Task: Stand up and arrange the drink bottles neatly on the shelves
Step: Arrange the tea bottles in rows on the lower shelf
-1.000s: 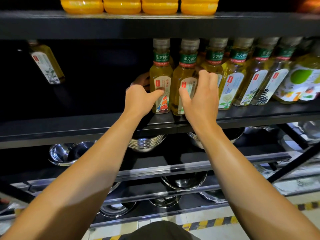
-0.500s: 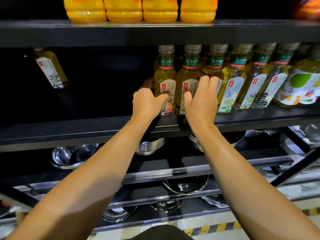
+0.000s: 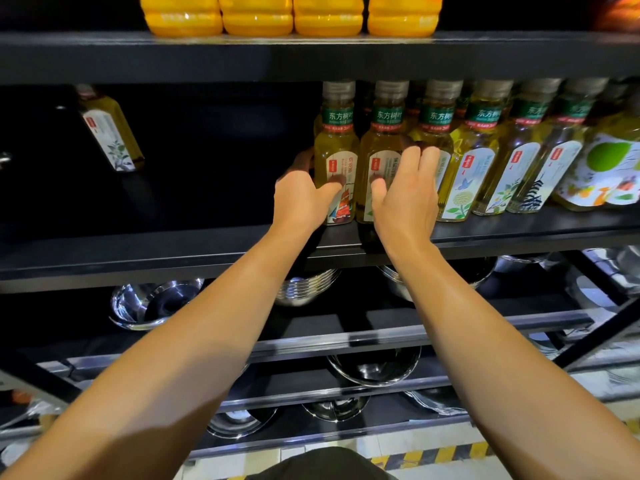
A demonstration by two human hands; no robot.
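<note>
Now | left hand (image 3: 300, 199) grips end bottle (image 3: 336, 174) | right hand (image 3: 405, 195) grips next bottle (image 3: 381, 168)

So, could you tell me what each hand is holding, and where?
Left hand grips the leftmost yellow tea bottle at its lower body; right hand grips the neighbouring tea bottle likewise.

Your left hand (image 3: 301, 199) and right hand (image 3: 403, 195) flank the row's two leftmost yellow-green tea bottles (image 3: 379, 140) on the black middle shelf (image 3: 138, 251), beneath orange juice bottles (image 3: 256, 15).
</note>
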